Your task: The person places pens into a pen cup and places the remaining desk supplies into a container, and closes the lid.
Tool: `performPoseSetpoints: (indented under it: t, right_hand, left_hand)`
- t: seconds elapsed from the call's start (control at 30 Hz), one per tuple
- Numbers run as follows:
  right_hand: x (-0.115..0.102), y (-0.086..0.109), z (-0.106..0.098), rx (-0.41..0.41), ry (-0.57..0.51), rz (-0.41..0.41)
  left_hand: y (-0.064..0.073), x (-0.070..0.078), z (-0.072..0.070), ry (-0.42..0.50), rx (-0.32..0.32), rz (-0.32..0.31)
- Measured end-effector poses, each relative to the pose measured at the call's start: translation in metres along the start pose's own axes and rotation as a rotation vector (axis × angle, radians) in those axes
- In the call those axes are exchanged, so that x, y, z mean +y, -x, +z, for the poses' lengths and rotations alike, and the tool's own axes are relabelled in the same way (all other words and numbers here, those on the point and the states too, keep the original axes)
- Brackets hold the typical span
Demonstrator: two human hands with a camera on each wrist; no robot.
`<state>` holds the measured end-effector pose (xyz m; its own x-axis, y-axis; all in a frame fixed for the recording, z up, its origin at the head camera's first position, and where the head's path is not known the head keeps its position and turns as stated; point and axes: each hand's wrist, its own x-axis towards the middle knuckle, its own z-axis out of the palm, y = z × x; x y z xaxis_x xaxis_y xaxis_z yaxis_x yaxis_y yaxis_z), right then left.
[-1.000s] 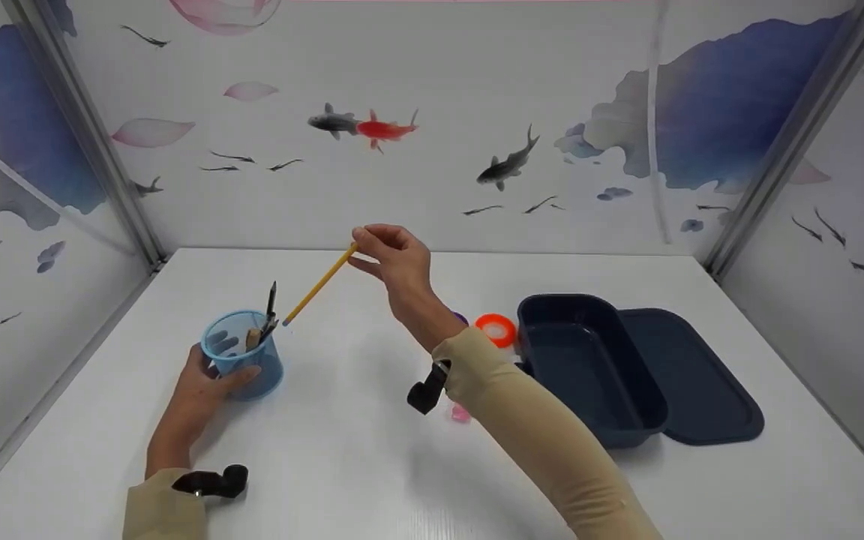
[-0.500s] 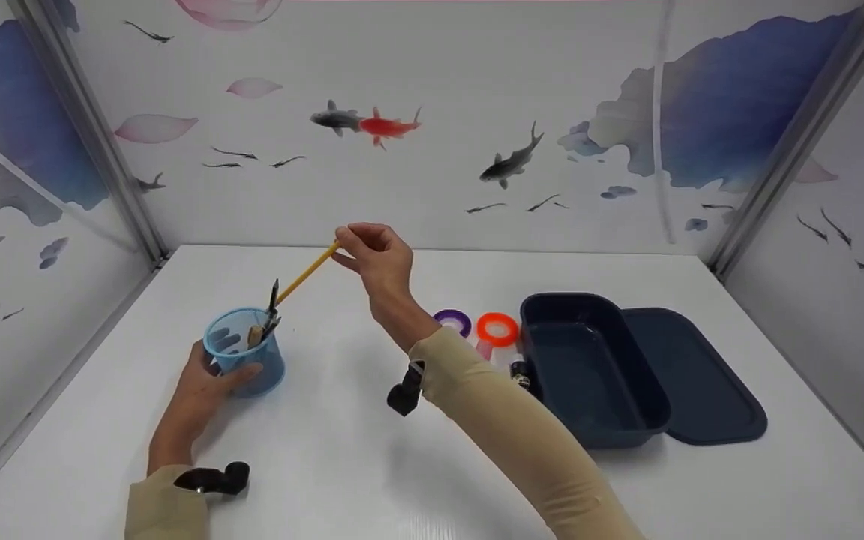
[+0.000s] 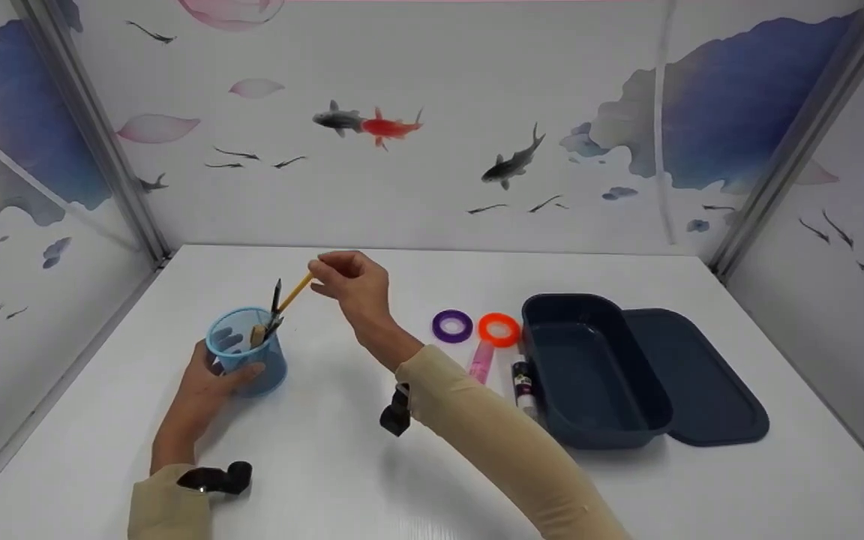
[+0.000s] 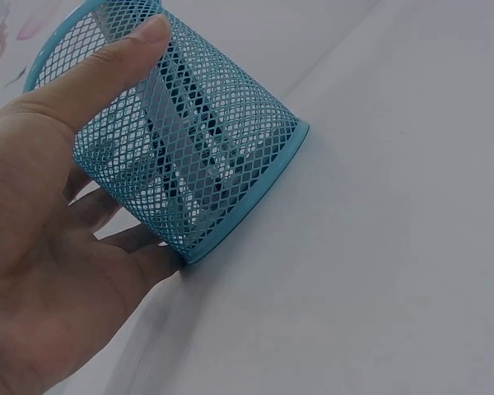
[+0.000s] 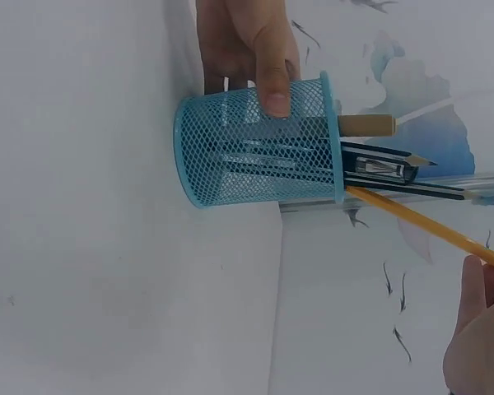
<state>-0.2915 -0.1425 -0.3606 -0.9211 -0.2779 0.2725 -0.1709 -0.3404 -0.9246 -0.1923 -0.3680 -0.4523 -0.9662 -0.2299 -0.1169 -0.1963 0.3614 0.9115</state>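
My left hand grips a light blue mesh pen holder on the left of the white table, thumb on the near side. In the left wrist view, the thumb lies across the mesh wall. Several things stand in the holder: dark pencils, a tan stick-like piece and a dark item with a metal part. Between thumb and fingers my right hand pinches a yellow pencil by its upper end. The pencil slants down, its lower end at the holder's rim; how far inside is unclear.
Right of centre lie a purple ring, an orange ring, a pink tube-shaped item and a black-and-white tube. Beside them stands a navy box, its flat navy lid further right. Printed walls enclose the table.
My right hand has moved left and down, bringing the yellow pencil's lower end from beside the pen holder to its rim. The left hand keeps its grip, almost still.
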Motion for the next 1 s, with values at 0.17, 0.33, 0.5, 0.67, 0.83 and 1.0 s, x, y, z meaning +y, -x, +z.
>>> performPoseSetpoints:
  t: [0.17, 0.33, 0.5, 0.67, 0.83, 1.0]
  right_hand:
    - [0.01, 0.007, 0.001, -0.011, 0.029, 0.041]
    - [0.015, 0.012, -0.001, -0.028, 0.046, 0.075]
    - [0.018, 0.017, -0.008, -0.019, 0.039, 0.108]
    - [0.022, 0.028, -0.017, -0.014, 0.013, 0.173]
    - [0.024, 0.042, -0.026, -0.036, 0.014, 0.203]
    - [0.02, 0.053, -0.036, -0.047, 0.015, 0.201]
  left_hand:
    - [0.0, 0.001, 0.001, -0.004, 0.002, -0.01]
    - [0.0, 0.002, 0.001, -0.012, 0.005, -0.026]
    - [0.001, 0.003, 0.002, -0.019, 0.005, -0.035]
    - [0.001, 0.002, 0.002, -0.017, 0.002, -0.024]
    - [0.001, 0.002, 0.001, -0.026, -0.008, -0.026]
    - [0.003, 0.002, 0.001, -0.033, -0.013, -0.032]
